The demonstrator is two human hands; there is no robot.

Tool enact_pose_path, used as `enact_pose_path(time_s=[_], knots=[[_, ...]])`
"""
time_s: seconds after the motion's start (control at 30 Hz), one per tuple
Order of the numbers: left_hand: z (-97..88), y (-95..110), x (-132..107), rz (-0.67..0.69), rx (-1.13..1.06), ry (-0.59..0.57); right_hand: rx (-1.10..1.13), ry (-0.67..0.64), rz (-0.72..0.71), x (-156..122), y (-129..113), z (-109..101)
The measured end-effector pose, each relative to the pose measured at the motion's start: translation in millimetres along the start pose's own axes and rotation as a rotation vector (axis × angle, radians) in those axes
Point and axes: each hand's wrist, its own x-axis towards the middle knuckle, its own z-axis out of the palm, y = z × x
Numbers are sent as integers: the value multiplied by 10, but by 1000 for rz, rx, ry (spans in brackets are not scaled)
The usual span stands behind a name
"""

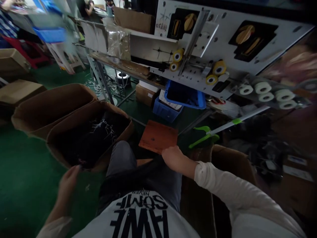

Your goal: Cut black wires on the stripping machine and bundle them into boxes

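My right hand (173, 159) is closed in a fist at the near right corner of an orange-red board (158, 136). Dark material (148, 170) lies across my lap and runs up to that fist; its exact kind is too dark to tell. My left hand (68, 180) is blurred, with thumb and fingers pinched together by the near edge of a cardboard box (58, 155). Whatever the pinch holds is too small to name. Inside this box is a black heap (91, 142) with thin white strands (101, 125) on top.
Another open carton (54, 104) adjoins the box on its far side. Ahead stands a white machine panel (223, 46) with yellow rollers. Below it are blue bins (184, 96). A green-and-white forked stand (210, 133) and a further carton (232, 158) are at right. People sit far left.
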Motion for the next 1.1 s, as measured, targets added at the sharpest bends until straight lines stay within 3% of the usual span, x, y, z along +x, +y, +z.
enact_pose_path(time_s=[0.03, 0.07, 0.17, 0.23, 0.27, 0.37, 0.53, 0.63, 0.7, 0.73, 0.8, 0.93, 1.0, 1.1], knots=[[270, 95, -61, -37, -54, -152, -17, -18, 15, 4, -34, -47], [561, 241, -138, 12, -116, -395, -33, -17, 22, 9, -64, -95], [1374, 822, -452, 397, -178, -905, -68, 12, 43, 19, -135, -229], [1742, 1158, -675, 650, -114, -1005, -74, -6, 66, 30, -169, -294], [1866, 1270, -767, 699, -49, -989, -67, -15, 74, 41, -182, -316], [2077, 1370, -902, 683, 121, -854, -28, 13, 80, 110, -222, -351], [2189, 1255, -779, 581, 6, -805, -50, 44, 30, 177, -220, -477], [2088, 1300, -646, 461, -160, -868, 1, 376, -121, 93, 11, -630], [1943, 1370, -552, 283, -350, -985, 212, 596, -190, 71, 219, -693], [1858, 1406, -509, 201, -448, -1051, 378, 632, -211, 91, 298, -696], [1693, 1465, -440, 110, -603, -1159, 782, 566, -306, 200, 346, -643], [1489, 1499, -394, 47, -707, -1333, 1459, 186, -730, 501, 27, -453], [1453, 1483, -396, 10, -718, -1393, 1595, 83, -865, 588, -174, -400], [1433, 1453, -395, -54, -748, -1442, 1686, 135, -877, 623, -348, -380]])
